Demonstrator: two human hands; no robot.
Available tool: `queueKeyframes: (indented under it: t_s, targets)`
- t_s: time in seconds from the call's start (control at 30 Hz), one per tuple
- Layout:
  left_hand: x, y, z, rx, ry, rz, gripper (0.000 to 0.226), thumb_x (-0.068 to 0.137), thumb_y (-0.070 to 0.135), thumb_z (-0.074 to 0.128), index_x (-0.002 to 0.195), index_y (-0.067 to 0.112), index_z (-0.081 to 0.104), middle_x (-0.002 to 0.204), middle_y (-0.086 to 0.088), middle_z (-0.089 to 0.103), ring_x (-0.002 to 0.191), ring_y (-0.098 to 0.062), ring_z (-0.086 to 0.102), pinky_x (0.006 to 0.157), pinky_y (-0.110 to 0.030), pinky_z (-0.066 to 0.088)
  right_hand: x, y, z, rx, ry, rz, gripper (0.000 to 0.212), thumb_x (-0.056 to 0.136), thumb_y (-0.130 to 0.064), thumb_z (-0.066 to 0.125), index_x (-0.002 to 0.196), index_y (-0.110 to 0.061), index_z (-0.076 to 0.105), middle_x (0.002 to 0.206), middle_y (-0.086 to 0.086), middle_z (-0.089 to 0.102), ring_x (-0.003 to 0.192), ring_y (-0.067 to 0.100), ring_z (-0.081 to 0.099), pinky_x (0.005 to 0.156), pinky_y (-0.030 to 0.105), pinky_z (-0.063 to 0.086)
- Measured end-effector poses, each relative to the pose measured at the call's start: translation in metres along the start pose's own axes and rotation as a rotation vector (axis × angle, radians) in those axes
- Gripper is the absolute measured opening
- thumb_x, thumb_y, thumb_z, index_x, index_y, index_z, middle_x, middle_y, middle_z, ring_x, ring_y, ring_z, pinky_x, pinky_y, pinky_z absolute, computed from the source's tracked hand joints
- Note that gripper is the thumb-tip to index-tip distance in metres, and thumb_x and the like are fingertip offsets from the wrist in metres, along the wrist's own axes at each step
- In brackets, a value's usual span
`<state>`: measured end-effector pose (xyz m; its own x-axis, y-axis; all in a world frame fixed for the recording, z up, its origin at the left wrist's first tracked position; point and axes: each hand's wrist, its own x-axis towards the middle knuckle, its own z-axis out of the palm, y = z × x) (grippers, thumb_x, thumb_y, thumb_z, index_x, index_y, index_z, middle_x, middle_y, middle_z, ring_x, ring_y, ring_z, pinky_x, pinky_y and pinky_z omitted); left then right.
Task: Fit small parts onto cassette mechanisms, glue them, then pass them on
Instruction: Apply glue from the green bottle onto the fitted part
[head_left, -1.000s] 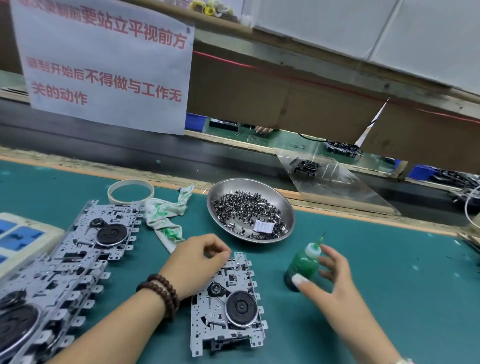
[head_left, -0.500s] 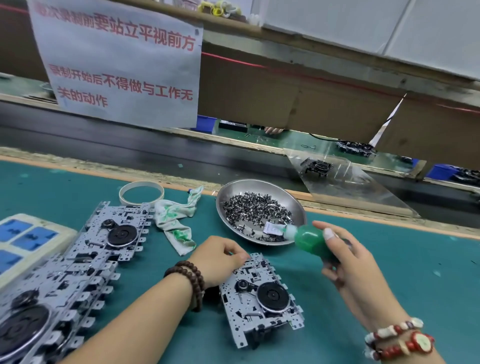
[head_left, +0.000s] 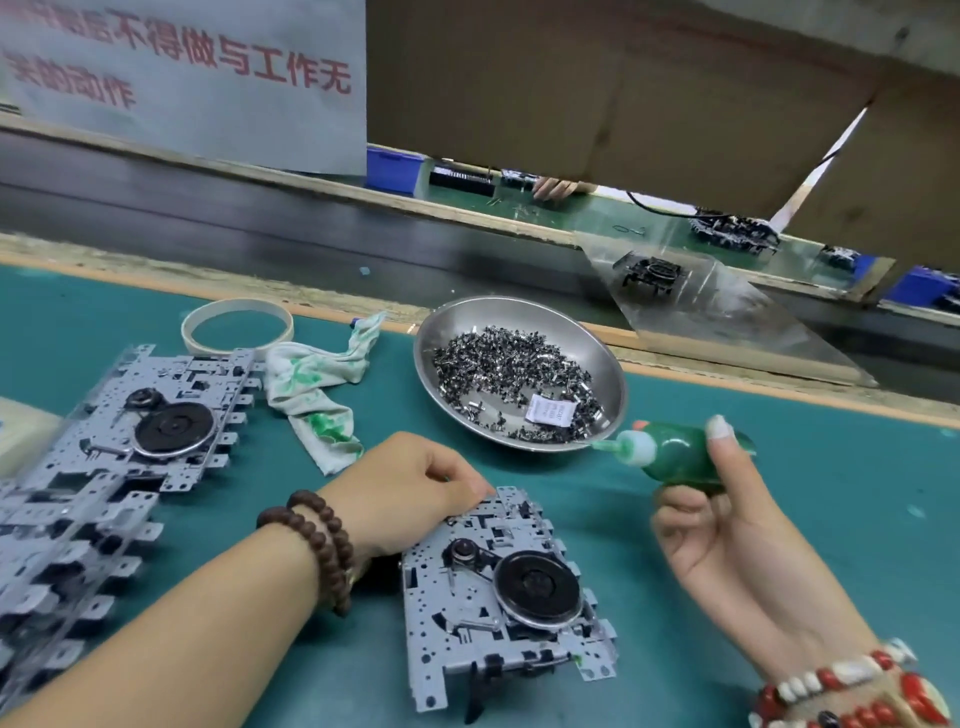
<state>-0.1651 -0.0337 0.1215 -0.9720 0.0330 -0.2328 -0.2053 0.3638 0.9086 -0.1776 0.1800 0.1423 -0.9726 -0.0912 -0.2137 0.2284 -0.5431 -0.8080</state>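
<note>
While curled fingers (head_left: 457, 486) steady it, grey perforated cassette mechanism (head_left: 498, 597) shows black flywheel (head_left: 537, 586).

on the green mat (head_left: 779, 467) we see a tape ring (head_left: 236, 326) at far left, a green-stained rag (head_left: 311, 387) just right of it, and a printed sign (head_left: 208, 78) hanging behind.

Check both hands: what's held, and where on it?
Right hand grips the green glue bottle round its body, nozzle pointing left. Left hand rests curled on the mechanism at its far corner; whether it pinches a part cannot be told.
</note>
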Motion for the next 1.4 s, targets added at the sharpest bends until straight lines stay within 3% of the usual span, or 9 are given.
queueKeyframes:
  t_s: [0.07,0.2,0.4,0.53,0.6,0.67,0.83,1.1,1.4]
  targets:
    - [0.0,0.0,0.0,-0.006,0.004,-0.007,0.019,0.085,0.022,0.064,0.069,0.024,0.073,0.078,0.013,0.073,0.084,-0.01,0.068,0.078,-0.021,0.052,0.001,0.002,0.0,0.002,0.017,0.008,0.039,0.064,-0.033,0.066,0.096,-0.011,0.06,0.087,0.001,0.063,0.041,0.001,0.041,0.037,0.01,0.038]
    - [-0.002,0.001,0.001,-0.017,0.009,-0.011,0.015,0.085,0.021,0.064,0.074,0.021,0.074,0.077,0.011,0.073,0.085,-0.014,0.068,0.077,-0.021,0.052,-0.005,0.006,0.005,-0.201,-0.017,-0.06,0.011,0.061,-0.03,0.068,0.064,-0.02,0.069,0.069,-0.004,0.064,0.042,0.001,0.044,0.038,0.012,0.039]
    - [-0.001,0.0,0.001,-0.039,0.012,-0.029,0.013,0.084,0.021,0.065,0.075,0.02,0.074,0.075,0.014,0.072,0.073,0.001,0.064,0.072,-0.011,0.048,-0.009,0.01,0.01,-0.455,0.058,-0.329,0.038,0.054,-0.045,0.067,0.075,-0.015,0.056,0.057,-0.007,0.057,0.039,0.004,0.041,0.04,0.014,0.038]
    - [-0.001,0.001,0.0,-0.034,0.016,-0.038,0.014,0.084,0.024,0.065,0.074,0.021,0.074,0.076,0.012,0.073,0.077,-0.003,0.065,0.078,-0.019,0.05,-0.011,0.012,0.01,-0.522,0.038,-0.426,0.035,0.058,-0.042,0.068,0.076,-0.014,0.057,0.065,-0.003,0.063,0.041,0.005,0.042,0.042,0.016,0.04]
    - [-0.001,0.001,0.0,-0.043,0.009,-0.049,0.014,0.085,0.023,0.065,0.074,0.02,0.074,0.074,0.013,0.072,0.074,-0.002,0.065,0.079,-0.02,0.051,-0.011,0.013,0.008,-0.544,0.031,-0.449,0.025,0.066,-0.03,0.076,0.075,-0.015,0.058,0.066,-0.002,0.064,0.041,0.005,0.043,0.043,0.016,0.041]
    - [-0.002,0.002,0.0,-0.043,0.004,-0.055,0.015,0.085,0.022,0.064,0.074,0.02,0.074,0.073,0.013,0.072,0.072,-0.001,0.065,0.078,-0.02,0.051,-0.01,0.013,0.006,-0.541,0.024,-0.462,0.009,0.073,-0.025,0.066,0.071,-0.018,0.061,0.066,-0.002,0.065,0.041,0.006,0.043,0.043,0.016,0.04]
    - [-0.003,0.004,0.0,-0.034,0.007,-0.062,0.016,0.085,0.023,0.064,0.072,0.022,0.073,0.077,0.006,0.073,0.082,-0.012,0.067,0.086,-0.03,0.052,-0.01,0.014,0.006,-0.555,-0.004,-0.501,0.008,0.074,-0.024,0.066,0.071,-0.018,0.062,0.067,-0.002,0.066,0.041,0.005,0.044,0.043,0.015,0.04]
    - [-0.002,0.003,0.001,-0.042,0.014,-0.061,0.013,0.084,0.018,0.066,0.074,0.017,0.074,0.076,0.004,0.073,0.075,-0.012,0.066,0.088,-0.034,0.052,-0.011,0.016,0.005,-0.601,-0.025,-0.526,0.014,0.077,-0.027,0.058,0.08,-0.013,0.06,0.073,0.0,0.067,0.044,0.008,0.046,0.045,0.017,0.041]
    - [-0.003,0.003,0.001,-0.041,0.013,-0.064,0.013,0.084,0.019,0.065,0.075,0.018,0.074,0.078,0.003,0.074,0.082,-0.015,0.067,0.089,-0.036,0.052,-0.01,0.017,0.005,-0.621,-0.035,-0.537,0.012,0.078,-0.026,0.058,0.081,-0.015,0.059,0.073,0.002,0.067,0.045,0.009,0.047,0.045,0.016,0.04]
